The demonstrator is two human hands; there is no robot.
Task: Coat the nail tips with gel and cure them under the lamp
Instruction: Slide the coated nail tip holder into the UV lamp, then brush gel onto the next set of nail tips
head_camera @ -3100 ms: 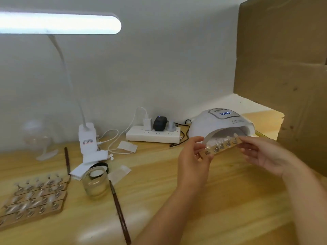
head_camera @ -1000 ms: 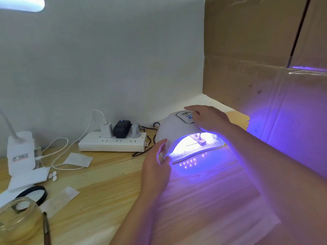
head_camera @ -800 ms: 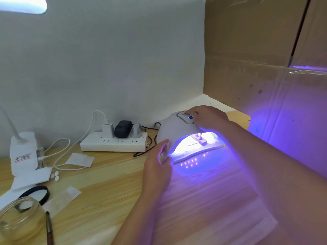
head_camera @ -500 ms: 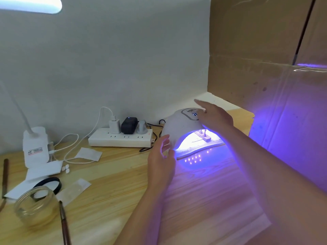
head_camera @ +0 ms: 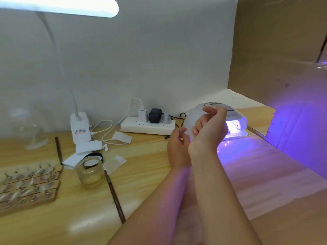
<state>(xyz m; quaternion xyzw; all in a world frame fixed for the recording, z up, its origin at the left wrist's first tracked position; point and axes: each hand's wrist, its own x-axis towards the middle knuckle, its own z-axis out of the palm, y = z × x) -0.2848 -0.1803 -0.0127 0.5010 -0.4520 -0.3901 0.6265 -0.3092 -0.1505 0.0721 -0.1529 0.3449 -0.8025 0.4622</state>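
At right of centre we see the white domed curing lamp (head_camera: 215,121) on the pale wooden table (head_camera: 150,183), its mouth glowing violet; our hands hide whatever sits inside it. Our right hand (head_camera: 210,128) is raised in front of the dome, fingers loosely curled and holding nothing. Our left hand (head_camera: 177,147) hangs just beside it, lower and to the left, fingers relaxed and likewise empty. At lower left lie wooden strips carrying nail tips (head_camera: 28,188). Beside them stand a clear glass jar (head_camera: 90,171) and a thin brown brush (head_camera: 115,197). A white power strip (head_camera: 147,127) sits against the wall.
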